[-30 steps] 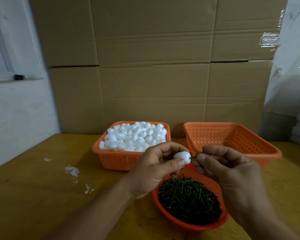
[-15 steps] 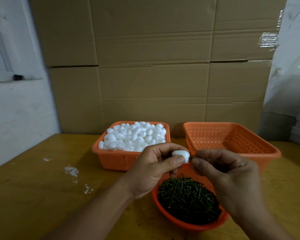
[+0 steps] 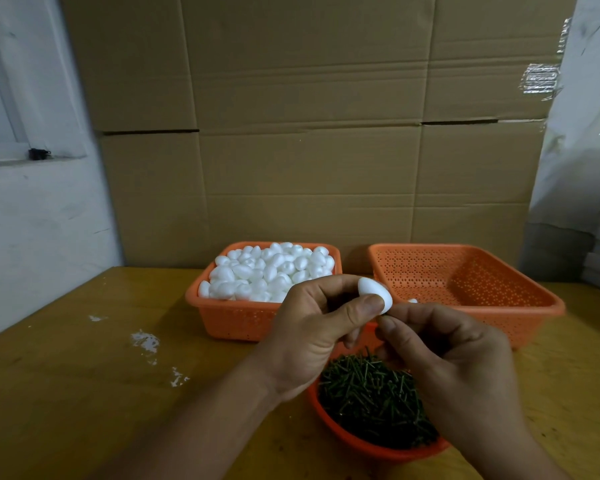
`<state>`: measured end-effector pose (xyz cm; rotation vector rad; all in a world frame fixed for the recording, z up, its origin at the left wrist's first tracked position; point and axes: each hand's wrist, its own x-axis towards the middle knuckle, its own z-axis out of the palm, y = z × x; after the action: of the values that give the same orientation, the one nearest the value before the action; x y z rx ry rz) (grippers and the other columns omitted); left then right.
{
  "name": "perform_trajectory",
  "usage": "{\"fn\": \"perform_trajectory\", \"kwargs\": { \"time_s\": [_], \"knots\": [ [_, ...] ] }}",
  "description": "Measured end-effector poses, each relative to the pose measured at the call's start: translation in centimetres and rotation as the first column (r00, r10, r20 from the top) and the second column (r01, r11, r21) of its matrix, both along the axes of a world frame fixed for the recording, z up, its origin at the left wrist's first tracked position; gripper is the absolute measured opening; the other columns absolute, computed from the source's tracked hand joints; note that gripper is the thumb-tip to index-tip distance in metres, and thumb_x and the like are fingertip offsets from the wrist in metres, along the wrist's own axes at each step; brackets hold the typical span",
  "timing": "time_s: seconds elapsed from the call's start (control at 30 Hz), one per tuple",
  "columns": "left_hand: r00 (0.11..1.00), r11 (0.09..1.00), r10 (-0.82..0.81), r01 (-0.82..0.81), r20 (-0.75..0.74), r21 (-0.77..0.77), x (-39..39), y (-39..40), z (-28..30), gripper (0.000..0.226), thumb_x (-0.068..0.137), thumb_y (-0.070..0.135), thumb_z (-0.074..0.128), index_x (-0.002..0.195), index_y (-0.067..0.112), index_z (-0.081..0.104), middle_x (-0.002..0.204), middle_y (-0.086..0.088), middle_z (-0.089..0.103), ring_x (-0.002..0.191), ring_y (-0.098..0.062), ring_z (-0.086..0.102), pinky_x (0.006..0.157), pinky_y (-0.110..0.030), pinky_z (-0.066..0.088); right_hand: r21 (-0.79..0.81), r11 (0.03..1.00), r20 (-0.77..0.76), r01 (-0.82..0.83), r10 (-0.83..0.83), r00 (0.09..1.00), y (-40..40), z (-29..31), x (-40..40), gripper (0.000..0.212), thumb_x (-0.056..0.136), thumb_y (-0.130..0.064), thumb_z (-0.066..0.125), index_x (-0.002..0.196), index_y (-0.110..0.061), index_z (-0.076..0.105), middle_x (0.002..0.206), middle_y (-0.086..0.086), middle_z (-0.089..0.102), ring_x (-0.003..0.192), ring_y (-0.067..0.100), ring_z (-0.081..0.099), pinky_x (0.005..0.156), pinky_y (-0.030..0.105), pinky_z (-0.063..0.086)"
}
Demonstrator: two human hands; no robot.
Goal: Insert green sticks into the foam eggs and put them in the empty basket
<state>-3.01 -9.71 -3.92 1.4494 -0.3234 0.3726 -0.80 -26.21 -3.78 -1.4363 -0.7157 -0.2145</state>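
Pinching a white foam egg (image 3: 374, 294) between thumb and curled fingers, the left hand (image 3: 312, 336) holds it up above the near edge of the baskets, and the right hand (image 3: 454, 362) sits just beside it, its thumb tip against the egg's lower end and its fingers curled inward. Whether a green stick is pinched in the right hand cannot be told, since the fingers hide that spot. Directly below the hands, a round orange bowl-shaped basket (image 3: 368, 448) on the near part of the wooden counter (image 3: 84, 393) is filled with short green sticks (image 3: 371, 400). Farther back on the left stands a rectangular orange basket (image 3: 236, 323) heaped with foam eggs (image 3: 267, 270). To its right stands the second rectangular orange basket (image 3: 530, 313), where a small white piece shows at the near left edge, mostly hidden by the hands. Cardboard boxes (image 3: 309, 133) rise behind the counter, and white flecks (image 3: 146, 342) lie on its left part.
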Motion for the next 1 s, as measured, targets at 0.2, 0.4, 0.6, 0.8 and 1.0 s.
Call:
{"fn": "perform_trajectory", "kwargs": {
  "time_s": [0.2, 0.4, 0.6, 0.8, 1.0],
  "knots": [
    [0.995, 0.984, 0.046, -0.060, 0.089, 0.168, -0.5, -0.2, 0.5, 0.019, 0.092, 0.028, 0.067, 0.102, 0.013, 0.073, 0.069, 0.004, 0.055, 0.065, -0.011, 0.048, 0.064, -0.022, 0.044, 0.019, 1.000, -0.013, -0.015, 0.015, 1.000, -0.2, 0.2, 0.0, 0.007, 0.078, -0.015, 0.072, 0.076, -0.019, 0.077, 0.065, 0.008, 0.074, 0.054, 0.018, 0.070, 0.053, 0.020, 0.056],
    [0.993, 0.964, 0.041, -0.067, 0.106, 0.258, -0.9, 0.0, 1.1, 0.016, 0.096, 0.020, 0.062, 0.103, 0.008, 0.070, 0.073, 0.014, 0.060, 0.067, -0.007, 0.050, 0.066, -0.021, 0.045, 0.018, 0.998, -0.031, -0.054, 0.055, 0.998, -0.2, 0.2, 0.0, 0.006, 0.078, -0.013, 0.072, 0.078, -0.015, 0.077, 0.062, 0.012, 0.072, 0.052, 0.018, 0.069, 0.052, 0.021, 0.055],
    [0.998, 0.977, 0.003, -0.018, 0.069, 0.214, -1.0, 0.2, 1.3, 0.023, 0.090, 0.032, 0.065, 0.102, 0.013, 0.072, 0.075, 0.005, 0.059, 0.069, -0.013, 0.050, 0.069, -0.025, 0.045, 0.024, 0.996, -0.024, -0.081, 0.082, 0.996, -0.4, 0.5, -0.2, 0.005, 0.079, -0.008, 0.073, 0.077, -0.010, 0.077, 0.062, 0.014, 0.071, 0.052, 0.018, 0.068, 0.051, 0.020, 0.054],
    [0.999, 0.989, -0.021, 0.013, 0.049, 0.150, -0.9, 0.0, 0.9, 0.024, 0.089, 0.034, 0.066, 0.103, 0.015, 0.073, 0.076, -0.003, 0.056, 0.069, -0.015, 0.050, 0.068, -0.026, 0.045, 0.031, 0.994, -0.035, -0.108, 0.109, 0.993, -0.3, 0.6, -0.2, 0.016, 0.083, 0.000, 0.070, 0.075, -0.012, 0.077, 0.063, 0.011, 0.073, 0.051, 0.017, 0.067, 0.051, 0.019, 0.053],
    [1.000, 0.988, 0.003, -0.007, 0.028, 0.153, -0.7, -0.2, 0.3, 0.028, 0.088, 0.036, 0.067, 0.105, 0.014, 0.074, 0.071, -0.010, 0.050, 0.064, -0.016, 0.048, 0.059, -0.026, 0.042, -0.014, 0.993, -0.044, -0.120, 0.120, 0.992, -0.8, 0.5, 0.5, 0.008, 0.082, -0.005, 0.072, 0.077, -0.008, 0.076, 0.065, 0.013, 0.072, 0.052, 0.017, 0.067, 0.048, 0.020, 0.051]
  ]
}}
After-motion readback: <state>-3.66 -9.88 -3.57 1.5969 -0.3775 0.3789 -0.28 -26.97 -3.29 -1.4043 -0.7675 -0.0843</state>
